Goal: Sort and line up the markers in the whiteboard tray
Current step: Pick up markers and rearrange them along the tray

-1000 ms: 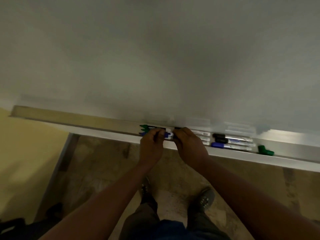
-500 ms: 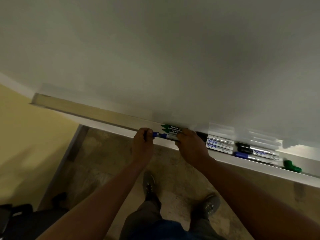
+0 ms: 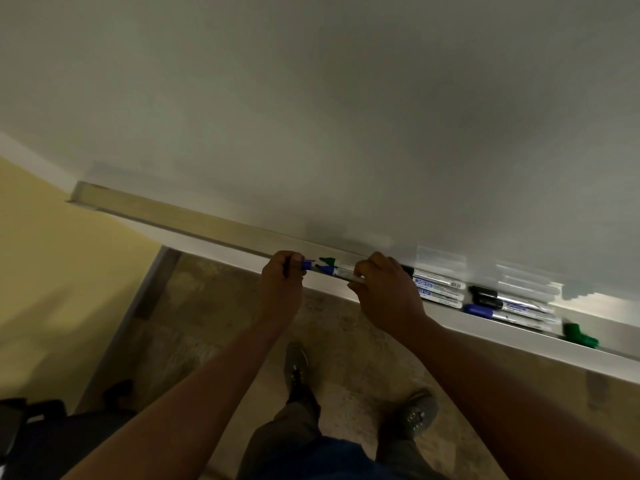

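Note:
The whiteboard tray (image 3: 180, 221) runs along the board's lower edge. My left hand (image 3: 282, 284) is closed on a small blue piece (image 3: 307, 264), which looks like a marker cap. My right hand (image 3: 386, 294) grips the white barrel of a blue marker (image 3: 331, 270) lying in the tray. A green marker (image 3: 329, 261) lies just behind it. Right of my right hand lies a group of white-barrelled markers (image 3: 438, 285), then a second group with black and blue caps (image 3: 512, 306). A loose green cap (image 3: 579, 336) sits at the far right.
The whiteboard (image 3: 311, 116) fills the upper view. A yellow wall (image 3: 52, 271) is on the left, with a dark object (image 3: 31, 434) at the bottom left. Below the tray are the floor and my shoes (image 3: 298, 367).
My left hand has drawn away to the left with the blue piece, opening a gap from the blue marker. The view has swung left, so the tray's left end shows.

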Motion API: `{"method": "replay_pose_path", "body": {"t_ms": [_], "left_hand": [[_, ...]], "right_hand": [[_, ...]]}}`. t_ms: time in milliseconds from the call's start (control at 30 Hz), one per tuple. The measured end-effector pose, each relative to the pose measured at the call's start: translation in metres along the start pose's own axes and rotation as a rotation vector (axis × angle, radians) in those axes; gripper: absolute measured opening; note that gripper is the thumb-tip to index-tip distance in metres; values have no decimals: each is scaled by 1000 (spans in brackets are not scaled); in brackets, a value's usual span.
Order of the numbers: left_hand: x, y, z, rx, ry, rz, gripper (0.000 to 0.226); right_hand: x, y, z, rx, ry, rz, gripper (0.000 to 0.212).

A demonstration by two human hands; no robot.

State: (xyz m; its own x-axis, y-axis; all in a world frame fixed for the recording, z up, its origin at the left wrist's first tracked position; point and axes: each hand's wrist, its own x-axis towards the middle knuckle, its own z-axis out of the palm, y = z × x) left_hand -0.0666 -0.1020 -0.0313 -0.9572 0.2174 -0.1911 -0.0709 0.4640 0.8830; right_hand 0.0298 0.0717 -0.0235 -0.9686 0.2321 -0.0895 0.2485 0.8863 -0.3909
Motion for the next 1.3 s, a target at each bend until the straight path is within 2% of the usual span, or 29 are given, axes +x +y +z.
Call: {"method": "replay_pose_path", "body": {"t_ms": [367, 500, 600, 700, 800, 1033, 1167, 1300], "left_hand": [[-18, 27, 8, 166, -107, 202, 20], [-21, 42, 7, 156, -115, 250, 26], [-25, 57, 8, 94, -155, 208, 46], [-31, 68, 16, 51, -179, 163, 63], [-31, 76, 21, 12, -111, 143, 63], [-33, 90, 31, 5, -83, 217, 60], [-35, 81, 30, 125, -208, 191, 60], [-31, 69, 28, 185, -332, 136, 52]], "right_hand": [[-21, -1, -32, -55, 47, -7, 23], [-30, 0, -47, 7, 88, -56, 21], [-35, -1, -59, 170, 107, -71, 16], [-37, -6, -70, 190, 164, -96, 27], [-40, -11, -79, 163, 262, -136, 35], [-50, -6, -82, 180, 403, -140, 27], [-54, 4, -73, 190, 321, -137, 33], [-49, 13, -55, 165, 201, -108, 25]]}}
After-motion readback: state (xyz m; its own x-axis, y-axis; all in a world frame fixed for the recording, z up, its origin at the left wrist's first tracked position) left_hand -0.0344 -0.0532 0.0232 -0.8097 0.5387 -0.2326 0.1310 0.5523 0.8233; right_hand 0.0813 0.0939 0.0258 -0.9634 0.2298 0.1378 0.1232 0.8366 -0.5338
